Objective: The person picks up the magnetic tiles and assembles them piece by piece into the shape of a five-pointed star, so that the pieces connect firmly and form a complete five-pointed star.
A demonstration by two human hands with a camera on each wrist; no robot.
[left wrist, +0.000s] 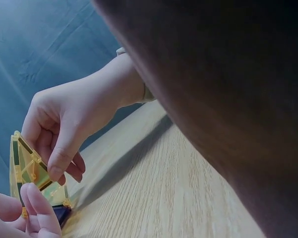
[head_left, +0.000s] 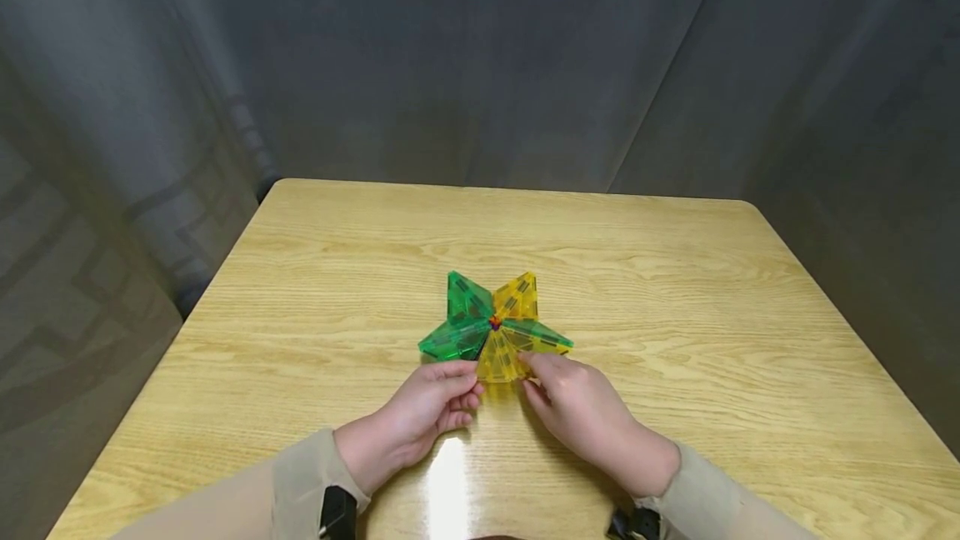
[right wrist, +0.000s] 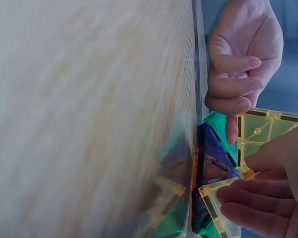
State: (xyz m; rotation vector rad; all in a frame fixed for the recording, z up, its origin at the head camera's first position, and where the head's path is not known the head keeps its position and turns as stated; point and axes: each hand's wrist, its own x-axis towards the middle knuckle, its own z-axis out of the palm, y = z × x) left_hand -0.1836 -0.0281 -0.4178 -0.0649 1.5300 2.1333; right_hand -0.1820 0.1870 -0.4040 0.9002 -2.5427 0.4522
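A star-shaped build of see-through magnetic tiles sits mid-table, with green tiles [head_left: 465, 338] on its left and yellow ones around the rest. Its front point is a yellow tile [head_left: 497, 358]. My left hand [head_left: 420, 411] pinches that tile's near left corner between thumb and fingers. At the near right corner, my right hand [head_left: 588, 411] grips the same tile with thumb and index finger. In the right wrist view, a dark purple triangular tile [right wrist: 214, 161] shows low in the build, under the raised yellow tile [right wrist: 260, 129].
The build rests on a light wood table [head_left: 337, 257]. Grey curtains [head_left: 480, 65] hang behind the table and along both sides. A glossy reflection lies on the wood between my forearms.
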